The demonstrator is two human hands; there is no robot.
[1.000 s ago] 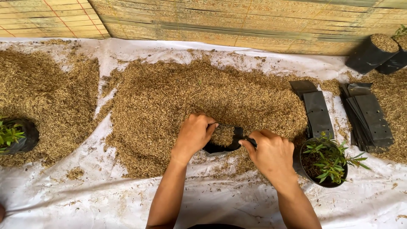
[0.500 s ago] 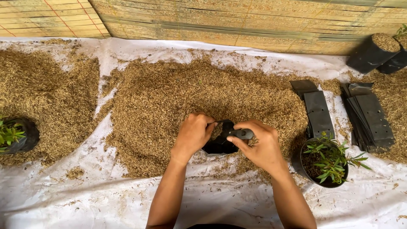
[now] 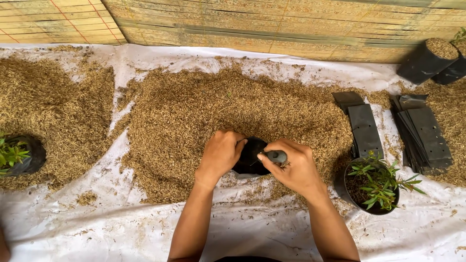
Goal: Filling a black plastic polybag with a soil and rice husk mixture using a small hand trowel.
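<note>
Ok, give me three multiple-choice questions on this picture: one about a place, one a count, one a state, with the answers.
1. Where does the small black plastic grow bag sit?
A. at the husk pile's near edge
B. on the bamboo wall
C. beside the far-left plant

2. How many hands grip it?
A. none
B. one
C. two

3. The black potted green seedling at right stands:
A. tipped over
B. upright
C. upside down

Answers: 1 A, it rests against the brown husk heap. 2 C, left hand and right hand both hold its rim. 3 B, leaves point up.
</note>
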